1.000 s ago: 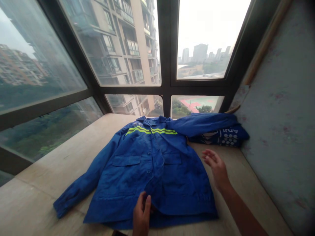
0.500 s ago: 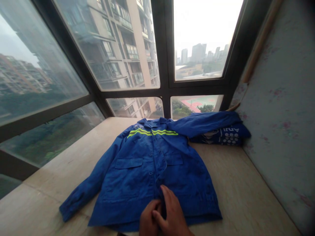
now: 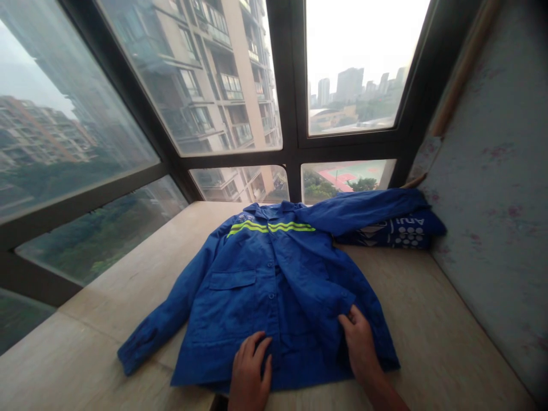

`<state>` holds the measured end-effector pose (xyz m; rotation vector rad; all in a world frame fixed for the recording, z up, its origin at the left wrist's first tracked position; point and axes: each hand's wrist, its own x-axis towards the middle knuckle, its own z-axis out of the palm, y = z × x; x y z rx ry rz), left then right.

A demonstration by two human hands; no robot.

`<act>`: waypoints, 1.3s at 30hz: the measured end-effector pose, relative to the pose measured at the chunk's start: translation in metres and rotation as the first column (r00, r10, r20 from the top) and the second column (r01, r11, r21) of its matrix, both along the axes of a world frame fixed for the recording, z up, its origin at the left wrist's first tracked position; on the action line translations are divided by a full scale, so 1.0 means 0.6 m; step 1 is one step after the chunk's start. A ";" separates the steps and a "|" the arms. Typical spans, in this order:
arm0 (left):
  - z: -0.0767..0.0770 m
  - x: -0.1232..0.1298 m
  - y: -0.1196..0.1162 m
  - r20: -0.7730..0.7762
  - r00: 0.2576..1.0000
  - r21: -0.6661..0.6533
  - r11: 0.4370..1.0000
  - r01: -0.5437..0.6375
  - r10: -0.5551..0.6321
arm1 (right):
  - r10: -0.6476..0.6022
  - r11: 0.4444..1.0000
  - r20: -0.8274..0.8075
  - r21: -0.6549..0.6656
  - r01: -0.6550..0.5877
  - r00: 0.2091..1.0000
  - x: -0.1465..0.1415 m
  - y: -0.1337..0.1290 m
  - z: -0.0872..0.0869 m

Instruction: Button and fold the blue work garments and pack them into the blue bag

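A blue work jacket (image 3: pixel 240 314) with yellow-green reflective stripes across its chest lies spread out, collar pointing away from me. My right hand (image 3: pixel 359 339) pinches the edge of the jacket's right-hand front panel and holds it folded back toward the right. Beneath that panel the inside of the jacket shows in part. Resting on the lower left-hand front panel, by the buttons, is my left hand (image 3: pixel 250 371), its fingers stretched out and slightly bent. One sleeve reaches down to the left; the other lies over a blue printed bundle (image 3: pixel 406 231).
The jacket lies on a pale wide sill (image 3: pixel 436 319) with a stone-like surface. Dark window frames (image 3: pixel 291 142) close it off at the back and left. A flower-patterned wall (image 3: pixel 492 188) bounds the right side.
My hands were together at the jacket's lower middle. The right hand has moved right, drawing the front panel open, while the left now lies apart on the other panel.
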<state>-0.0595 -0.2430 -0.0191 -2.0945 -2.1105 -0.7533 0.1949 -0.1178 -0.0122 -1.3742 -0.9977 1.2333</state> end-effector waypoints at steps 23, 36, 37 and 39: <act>0.007 0.050 0.009 0.154 0.988 -0.102 0.995 0.006 0.010 | 0.391 0.712 0.532 0.343 -0.613 0.751 -0.091 -0.083 0.006; 0.082 0.052 0.162 0.077 0.975 -0.371 0.914 -0.164 0.206 | 0.001 0.995 -0.477 -0.089 -0.049 0.879 -0.039 -0.041 -0.021; 0.078 0.054 0.173 0.069 0.976 -0.375 0.912 -0.166 0.206 | 0.005 0.995 -0.472 -0.085 -0.051 0.882 -0.039 -0.040 -0.026; 0.065 0.057 0.188 0.077 0.974 -0.365 0.915 -0.172 0.214 | -0.006 0.997 -0.374 -0.074 -0.023 0.927 -0.036 -0.038 -0.035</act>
